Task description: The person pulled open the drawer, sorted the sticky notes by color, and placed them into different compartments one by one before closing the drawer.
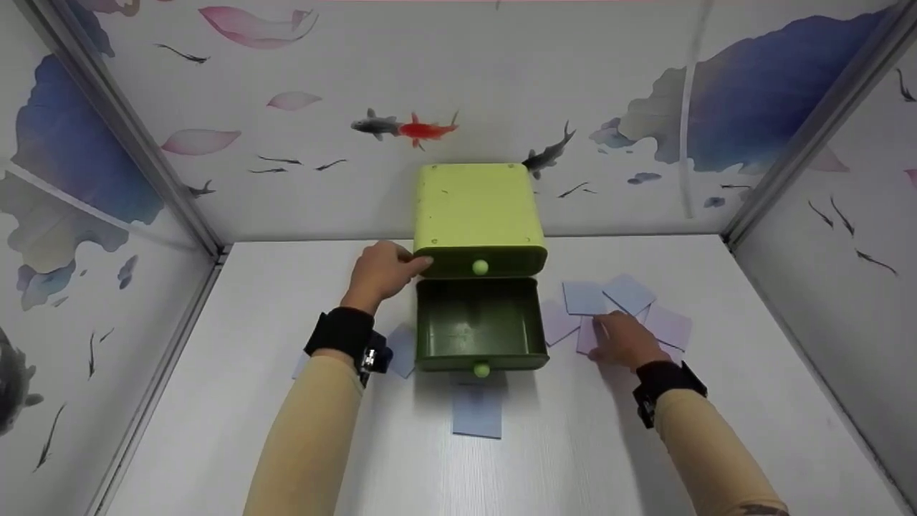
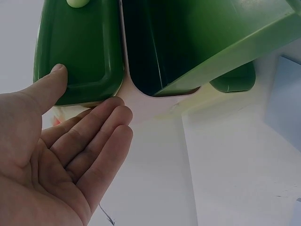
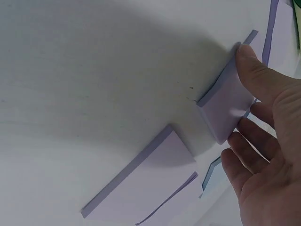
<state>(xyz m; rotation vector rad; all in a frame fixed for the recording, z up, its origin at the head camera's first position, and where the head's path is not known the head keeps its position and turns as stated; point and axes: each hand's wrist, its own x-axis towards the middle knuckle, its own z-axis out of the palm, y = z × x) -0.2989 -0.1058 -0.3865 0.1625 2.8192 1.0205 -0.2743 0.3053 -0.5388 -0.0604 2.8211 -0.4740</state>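
Right hand [image 1: 627, 341] pinching purple pad [image 3: 225, 109], right of box [image 1: 478, 204]. Left hand [image 1: 384, 271] gripping box edge. Lower drawer [image 1: 444, 362] out, no pads visible inside; looks early. Left to handle, seemingly: loose pads [image 1: 476, 416] on surface [image 1: 573, 451].

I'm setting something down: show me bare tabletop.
Free: white tabletop between the front blue square pad and beige right sleeve; between left hand and patterned left wall. Crowded: right of the open dark-green drawer, where blue and lilac square pads overlap.
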